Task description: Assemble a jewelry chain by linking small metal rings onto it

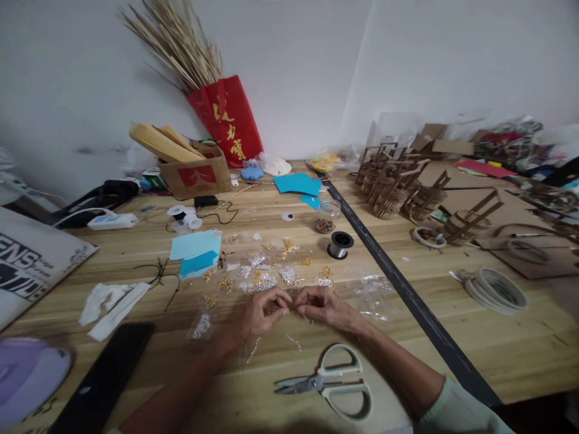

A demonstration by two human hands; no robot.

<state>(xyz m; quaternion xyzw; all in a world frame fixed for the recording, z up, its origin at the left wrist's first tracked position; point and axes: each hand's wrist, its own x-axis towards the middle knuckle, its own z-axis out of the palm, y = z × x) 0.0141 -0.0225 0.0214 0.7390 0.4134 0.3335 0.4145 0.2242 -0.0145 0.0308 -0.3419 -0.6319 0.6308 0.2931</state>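
Observation:
My left hand (265,313) and my right hand (326,308) meet almost tip to tip above the wooden table. Thumb and fingers of each are pinched together; whatever they hold is too small to make out. Two short pieces of silvery chain (294,343) lie just below the hands. Closer to me, scissors with pale handles (337,384) rest with the blades pointing left. Beyond my fingertips are small piles of silver beads (263,283) and gold-coloured findings (226,283). A small bag of white rings (202,325) lies left of my left hand.
A spool of thin wire (340,245) and a jar of beads (324,225) stand farther back. Blue sheets (199,259) and a black phone (106,377) lie left. Small wooden baskets (389,196) and pale coiled rings (497,290) occupy the right side.

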